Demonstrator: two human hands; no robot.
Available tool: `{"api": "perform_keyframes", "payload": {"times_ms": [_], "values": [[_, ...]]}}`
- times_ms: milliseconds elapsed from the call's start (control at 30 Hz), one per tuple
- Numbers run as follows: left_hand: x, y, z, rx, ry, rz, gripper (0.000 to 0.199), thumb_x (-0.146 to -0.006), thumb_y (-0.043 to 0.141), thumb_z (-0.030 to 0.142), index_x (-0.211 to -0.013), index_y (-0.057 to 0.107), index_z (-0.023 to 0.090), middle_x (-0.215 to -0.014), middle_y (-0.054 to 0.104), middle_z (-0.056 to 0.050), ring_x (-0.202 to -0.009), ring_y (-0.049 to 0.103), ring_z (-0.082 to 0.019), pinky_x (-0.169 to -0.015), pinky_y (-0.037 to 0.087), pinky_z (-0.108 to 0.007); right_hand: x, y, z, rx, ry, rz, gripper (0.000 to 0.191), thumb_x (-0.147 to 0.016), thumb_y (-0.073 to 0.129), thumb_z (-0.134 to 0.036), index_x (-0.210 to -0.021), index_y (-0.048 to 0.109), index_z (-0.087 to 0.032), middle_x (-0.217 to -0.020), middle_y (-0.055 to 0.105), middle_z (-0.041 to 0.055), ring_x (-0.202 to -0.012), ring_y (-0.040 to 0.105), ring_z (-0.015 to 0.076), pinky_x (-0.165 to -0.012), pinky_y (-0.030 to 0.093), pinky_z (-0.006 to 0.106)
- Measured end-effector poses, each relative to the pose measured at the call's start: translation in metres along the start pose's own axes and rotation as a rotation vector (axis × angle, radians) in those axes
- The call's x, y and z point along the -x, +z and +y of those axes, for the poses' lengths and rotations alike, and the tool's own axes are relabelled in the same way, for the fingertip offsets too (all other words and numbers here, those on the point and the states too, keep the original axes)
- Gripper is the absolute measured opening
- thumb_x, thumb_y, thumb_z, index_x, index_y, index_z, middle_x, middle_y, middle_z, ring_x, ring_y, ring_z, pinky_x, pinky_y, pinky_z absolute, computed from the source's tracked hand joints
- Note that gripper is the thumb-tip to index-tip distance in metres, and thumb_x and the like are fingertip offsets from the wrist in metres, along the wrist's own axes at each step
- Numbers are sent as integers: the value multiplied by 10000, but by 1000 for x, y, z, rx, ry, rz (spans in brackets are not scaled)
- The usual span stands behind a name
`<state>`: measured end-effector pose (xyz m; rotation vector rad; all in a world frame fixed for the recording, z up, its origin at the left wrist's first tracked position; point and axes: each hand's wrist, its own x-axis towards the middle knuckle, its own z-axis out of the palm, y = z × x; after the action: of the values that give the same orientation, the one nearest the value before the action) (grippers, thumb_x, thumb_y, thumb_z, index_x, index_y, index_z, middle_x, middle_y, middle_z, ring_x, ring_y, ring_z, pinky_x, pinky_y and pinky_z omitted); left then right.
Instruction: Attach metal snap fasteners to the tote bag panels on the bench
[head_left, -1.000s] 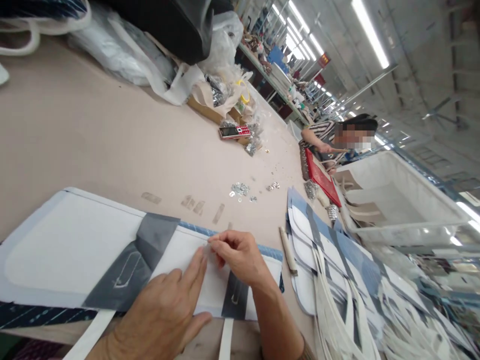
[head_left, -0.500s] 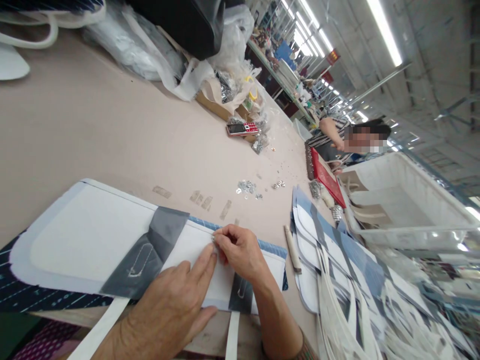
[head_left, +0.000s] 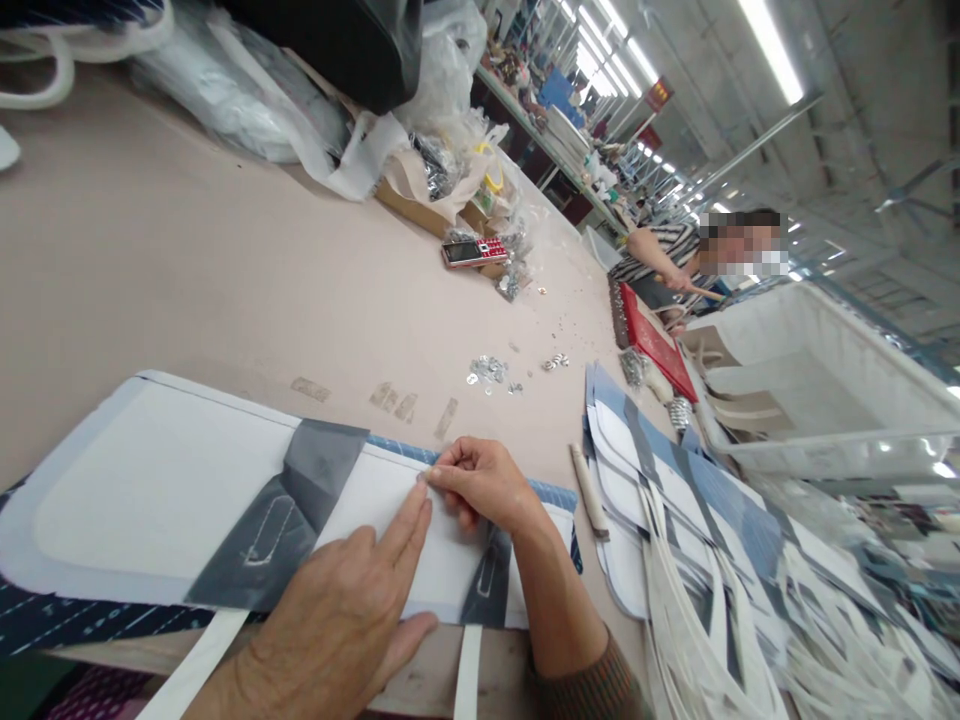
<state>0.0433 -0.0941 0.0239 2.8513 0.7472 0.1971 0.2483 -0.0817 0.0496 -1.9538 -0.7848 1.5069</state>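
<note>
A white padded panel point(head_left: 165, 480) with grey strips point(head_left: 289, 520) and blue fabric edging lies at the table's near edge, white straps hanging from it. My left hand point(head_left: 367, 580) rests flat on the panel, thumb apart, index fingertip at a tiny spot near the upper edge. My right hand point(head_left: 480, 485) is pinched at that same spot, thumb and forefinger together; whatever they hold is too small to make out. The two hands' fingertips almost meet there.
Small metal discs point(head_left: 489, 372) lie beyond the panel, near a red phone point(head_left: 474, 252) and plastic bags point(head_left: 442, 60). At right are stacked panels with straps point(head_left: 690, 480), a white bin point(head_left: 825, 385), and a person point(head_left: 664, 255) holding a stick-like tool.
The view has shifted slightly, and the panel appears a little further left. My right hand has turned slightly, still pinched at the panel. The person at the back has raised a stick-like tool.
</note>
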Motion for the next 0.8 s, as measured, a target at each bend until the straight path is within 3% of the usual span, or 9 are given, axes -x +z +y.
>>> {"api": "perform_keyframes", "payload": {"times_ms": [100, 200, 367, 567, 667, 733, 800], "values": [[0, -1, 1, 0, -20, 11, 721, -799, 785, 315, -1454, 638, 53, -1535, 596, -203, -832, 772, -283, -694, 687, -392, 1, -2, 2, -53, 3, -8, 417, -681, 850, -508, -806, 588, -208, -490, 617, -95, -309, 492, 73, -313, 398, 169], [-1, 0, 2, 6, -29, 21, 740, -796, 792, 313, -1469, 623, 56, -1535, 599, -197, -844, 775, -281, -708, 690, -388, 6, 1, 7, -78, -82, 55, 417, -706, 821, -523, -874, 604, -209, -521, 619, -108, -310, 499, 81, -313, 407, 185], [0, 0, 4, -3, -35, 40, 742, -810, 786, 319, -1474, 611, 37, -1546, 585, -212, -852, 773, -279, -730, 691, -394, 13, 14, 11, 110, -149, 212, 174, -836, 746, -325, -799, 610, -224, -446, 547, -113, -324, 496, 94, -332, 385, 184], [-1, 0, 3, -53, -25, 105, 663, -818, 761, 288, -1429, 662, 48, -1509, 625, -222, -843, 771, -282, -717, 683, -412, 6, 9, -1, 203, -60, 142, 185, -854, 751, -252, -746, 603, -230, -419, 550, -99, -327, 522, 106, -346, 419, 188], [9, 10, 0, -74, 77, 217, 534, -897, 675, 267, -1389, 692, 60, -1508, 634, -227, -858, 770, -277, -710, 664, -409, 2, 6, -3, 195, -68, 103, 207, -828, 775, -288, -734, 601, -226, -410, 547, -93, -330, 525, 104, -337, 416, 178], [27, 22, -4, -14, 202, 327, 415, -962, 560, 194, -1338, 730, 143, -1485, 675, -163, -871, 768, -235, -718, 636, -361, 3, 6, -2, 155, -93, 76, 210, -800, 789, -318, -745, 612, -219, -458, 574, -89, -343, 534, 101, -340, 427, 184], [55, 36, -9, 102, 316, 384, 396, -974, 487, 111, -1197, 781, 256, -1300, 786, -64, -844, 757, -181, -717, 598, -299, 9, 3, 0, 62, -170, 96, 242, -781, 795, -394, -796, 638, -211, -545, 610, -81, -365, 545, 98, -345, 428, 196]]}}
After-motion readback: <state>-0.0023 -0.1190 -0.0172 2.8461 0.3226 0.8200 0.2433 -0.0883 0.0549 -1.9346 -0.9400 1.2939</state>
